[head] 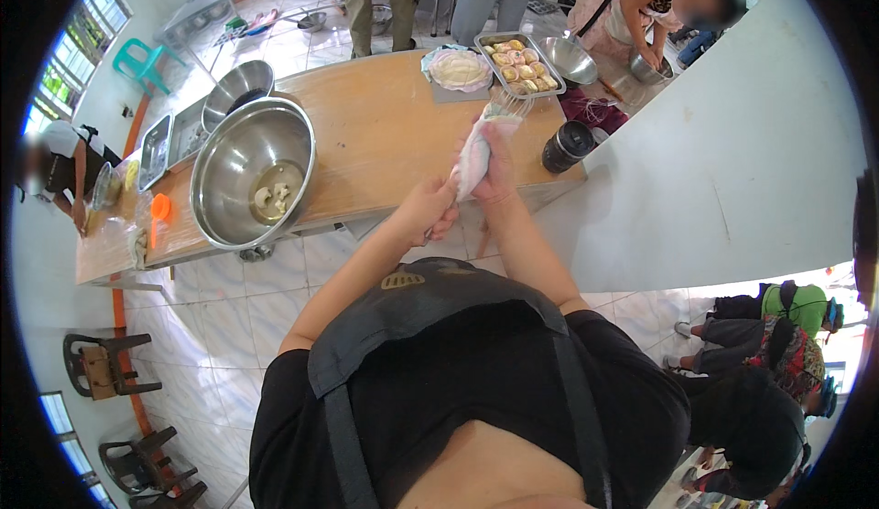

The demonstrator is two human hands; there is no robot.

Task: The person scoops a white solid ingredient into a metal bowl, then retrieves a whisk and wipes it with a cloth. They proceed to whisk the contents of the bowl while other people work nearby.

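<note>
Before me, at the front edge of the wooden table [371,131], both hands are on a pale cloth [472,159] wrapped lengthwise along a wire whisk [516,102]. My right hand [497,166] grips the cloth near the wires, which fan out beyond it. My left hand [434,208] closes around the lower end, where a small bit of the handle seems to show. To the left stands a large steel bowl [206,193] with several pale lumps in a little liquid. Beyond the whisk lie a metal tray [563,90] of cupped pastries and a folded cloth [459,69].
A black lens-shaped mug [567,146] stands at the table's right end, beside a white partition [721,145]. An orange measuring cup [161,207], a second steel bowl [230,87] and metal trays [156,152] are on the left. Other people work at the far left and upper right.
</note>
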